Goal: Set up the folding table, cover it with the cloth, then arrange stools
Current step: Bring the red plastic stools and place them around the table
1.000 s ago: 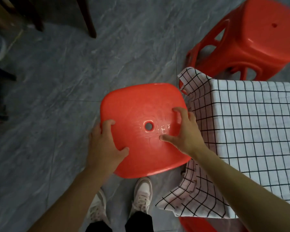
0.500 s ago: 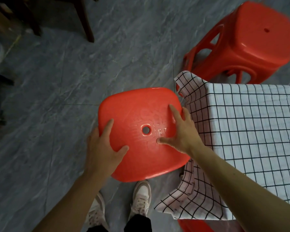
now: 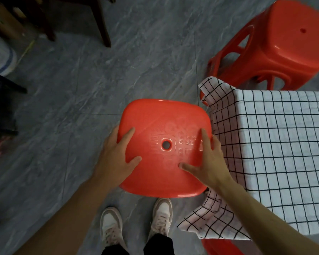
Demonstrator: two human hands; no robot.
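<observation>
A red plastic stool with a hole in the middle of its seat stands in front of me, right beside the left end of the table. My left hand grips the seat's left edge, thumb and one finger on top, the other fingers over the rim. My right hand lies flat on the seat's right side with its fingers spread. The table is covered with a white cloth with black checks, whose corner hangs in folds next to the stool. A second red stool stands at the table's far side.
Part of a third red stool shows under the hanging cloth at the bottom. Dark wooden chair legs stand at the upper left, with a white and blue sack beside them. My shoes are on the grey tile floor just below the stool.
My right hand's fingers, curled at the seat's right edge a second ago, now lie straight and spread on the seat. The left hand keeps its hold. The view has shifted slightly.
</observation>
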